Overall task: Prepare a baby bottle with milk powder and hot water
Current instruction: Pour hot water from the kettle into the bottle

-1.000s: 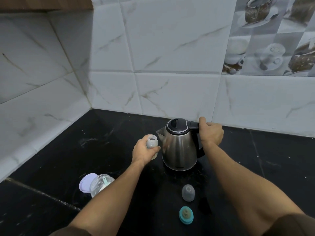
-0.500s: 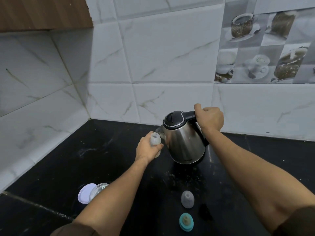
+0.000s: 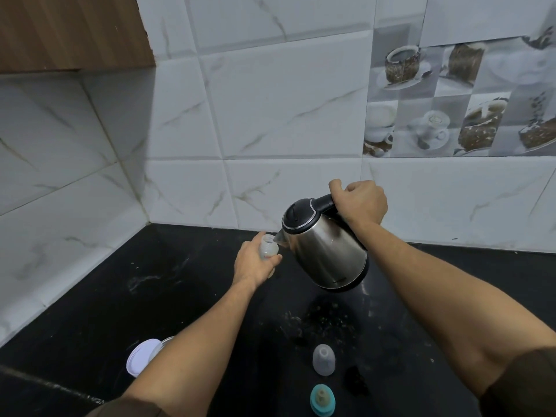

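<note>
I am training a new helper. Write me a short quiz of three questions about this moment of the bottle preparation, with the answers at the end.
1. Multiple choice. Which hand grips the handle of the kettle? A) left B) right C) both
2. True or false. The kettle is tilted, its spout at the mouth of the bottle that the left hand holds.
3. Fill in. On the counter, the clear cap lies just beyond a nipple ring of ____ colour.
Key: 1 B, the right hand; 2 true; 3 teal.
</note>
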Demonstrator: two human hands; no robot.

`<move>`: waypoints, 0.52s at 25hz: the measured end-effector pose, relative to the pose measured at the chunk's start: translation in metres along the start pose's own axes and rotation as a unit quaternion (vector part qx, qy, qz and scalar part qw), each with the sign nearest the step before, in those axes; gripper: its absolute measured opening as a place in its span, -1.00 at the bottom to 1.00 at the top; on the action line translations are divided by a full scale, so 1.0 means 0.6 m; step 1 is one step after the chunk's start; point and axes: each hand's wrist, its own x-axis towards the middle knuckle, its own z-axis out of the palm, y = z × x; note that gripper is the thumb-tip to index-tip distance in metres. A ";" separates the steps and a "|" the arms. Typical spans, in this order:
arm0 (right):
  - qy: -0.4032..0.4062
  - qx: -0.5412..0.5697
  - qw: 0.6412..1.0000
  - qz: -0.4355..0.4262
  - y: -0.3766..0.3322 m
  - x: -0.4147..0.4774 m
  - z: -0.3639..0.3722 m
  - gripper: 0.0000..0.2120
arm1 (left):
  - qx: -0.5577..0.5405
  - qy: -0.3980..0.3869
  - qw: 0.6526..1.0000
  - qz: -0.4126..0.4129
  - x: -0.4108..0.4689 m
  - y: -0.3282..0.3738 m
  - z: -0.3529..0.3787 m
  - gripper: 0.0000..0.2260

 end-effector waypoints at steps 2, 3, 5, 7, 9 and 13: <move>0.004 -0.010 1.000 -0.010 -0.005 0.004 -0.002 -0.54 | 0.011 -0.004 1.000 0.010 0.003 0.000 0.002 -0.47; 0.005 -0.013 1.000 -0.014 -0.008 0.006 -0.003 -0.54 | 0.014 -0.005 1.000 0.015 0.003 0.002 0.001 -0.50; 0.007 -0.018 1.000 -0.021 -0.014 0.010 -0.003 -0.54 | 0.017 -0.005 1.000 0.021 0.004 0.005 0.001 -0.56; 0.011 -0.024 0.999 -0.031 -0.020 0.013 -0.003 -0.53 | 0.019 -0.005 0.999 0.026 0.005 0.008 0.002 -0.58; 0.012 -0.031 0.999 -0.042 -0.028 0.015 -0.001 -0.54 | 0.027 0.001 0.999 0.031 0.007 0.007 0.001 -0.59; 0.011 -0.049 0.997 -0.060 -0.040 0.021 0.000 -0.53 | 0.039 0.006 0.999 0.033 0.009 0.011 -0.006 -0.51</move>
